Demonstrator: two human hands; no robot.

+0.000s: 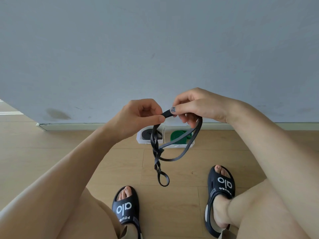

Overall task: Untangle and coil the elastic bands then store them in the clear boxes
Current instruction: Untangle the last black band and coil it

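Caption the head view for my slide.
Both hands pinch a twisted grey band above two clear boxes.

Matt rubbery grey band (179,157), clear plastic boxes (140,141), smooth wood-look floor (72,140).

I face a pale grey-blue wall (155,40) with smudges low on the left; a light skirting board (72,126) meets the wood-plank floor (51,152).

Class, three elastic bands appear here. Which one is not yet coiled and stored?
The grey elastic band, pinched between the left hand and right hand, hangs twisted. The black band and green band lie coiled in clear boxes.
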